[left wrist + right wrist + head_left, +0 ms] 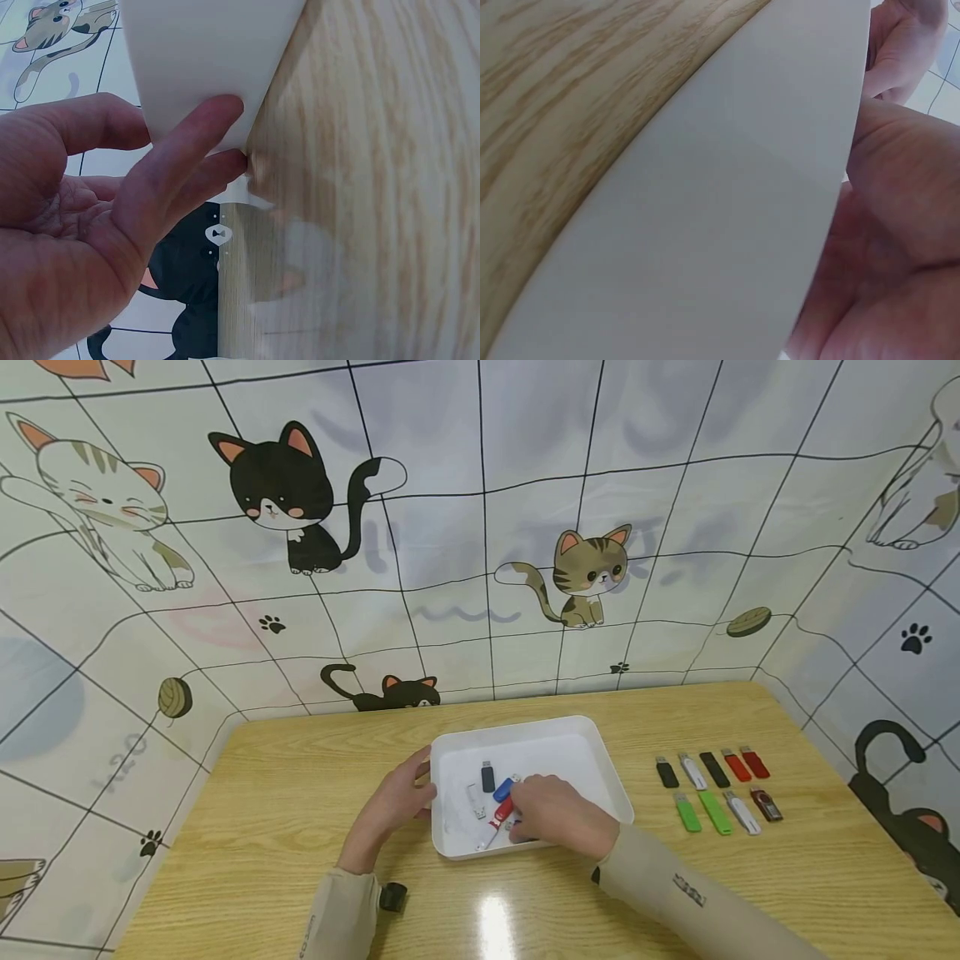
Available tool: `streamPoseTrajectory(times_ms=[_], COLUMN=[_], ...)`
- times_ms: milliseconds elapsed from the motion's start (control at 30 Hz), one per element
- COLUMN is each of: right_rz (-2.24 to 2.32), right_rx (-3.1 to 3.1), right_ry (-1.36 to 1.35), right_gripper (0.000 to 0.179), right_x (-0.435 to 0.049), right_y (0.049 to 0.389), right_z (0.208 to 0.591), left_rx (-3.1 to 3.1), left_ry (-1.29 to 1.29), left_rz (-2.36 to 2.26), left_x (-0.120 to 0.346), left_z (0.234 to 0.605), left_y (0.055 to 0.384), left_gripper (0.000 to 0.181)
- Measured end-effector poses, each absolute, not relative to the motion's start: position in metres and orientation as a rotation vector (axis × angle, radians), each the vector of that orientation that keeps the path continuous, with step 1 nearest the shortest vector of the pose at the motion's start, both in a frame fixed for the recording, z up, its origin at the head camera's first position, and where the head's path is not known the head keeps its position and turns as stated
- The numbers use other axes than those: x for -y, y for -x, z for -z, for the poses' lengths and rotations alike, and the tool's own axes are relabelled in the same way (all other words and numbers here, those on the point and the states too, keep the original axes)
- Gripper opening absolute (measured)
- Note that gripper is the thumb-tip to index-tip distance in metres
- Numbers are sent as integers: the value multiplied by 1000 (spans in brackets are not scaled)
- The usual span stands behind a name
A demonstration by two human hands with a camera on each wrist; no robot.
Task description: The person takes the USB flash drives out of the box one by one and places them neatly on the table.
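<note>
The table point(277, 827) bears USB sticks point(715, 812) beside a tray point(551, 752); left hand point(396, 795) touches it, fingers apart; right hand point(562, 817) inside, grip hidden.

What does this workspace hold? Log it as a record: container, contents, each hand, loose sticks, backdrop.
Container: white tray on wooden table
Contents: black stick, blue stick, red stick, pale stick; others may be hidden
Left hand: fingers touching the tray's left wall
Right hand: inside the tray, among the sticks; grip cannot be seen
Loose sticks: nine USB sticks right of the tray, far row five, near row four
Backdrop: cat-print sheet
</note>
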State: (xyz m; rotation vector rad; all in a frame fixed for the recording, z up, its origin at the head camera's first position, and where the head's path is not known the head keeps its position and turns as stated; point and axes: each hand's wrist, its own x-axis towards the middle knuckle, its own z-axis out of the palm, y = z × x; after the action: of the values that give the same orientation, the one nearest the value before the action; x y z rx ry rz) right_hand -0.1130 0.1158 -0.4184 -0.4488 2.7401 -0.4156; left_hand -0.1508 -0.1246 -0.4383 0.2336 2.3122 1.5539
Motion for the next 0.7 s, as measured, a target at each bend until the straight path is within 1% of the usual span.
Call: streamPoseTrajectory(times_ms=[467,700], right_rz=[382,392], right_rx=[-2763,-2762], right_ry=[506,507], right_gripper=[24,28], right_x=[-119,-118], right_y=[112,112], right_z=[419,418], left_rx=[-2311,-2300], left_ry=[-204,-207], left_rz=[-1547,-1563], left_x=[125,125], left_z=[437,438], left_y=[150,150], left_gripper=[69,69])
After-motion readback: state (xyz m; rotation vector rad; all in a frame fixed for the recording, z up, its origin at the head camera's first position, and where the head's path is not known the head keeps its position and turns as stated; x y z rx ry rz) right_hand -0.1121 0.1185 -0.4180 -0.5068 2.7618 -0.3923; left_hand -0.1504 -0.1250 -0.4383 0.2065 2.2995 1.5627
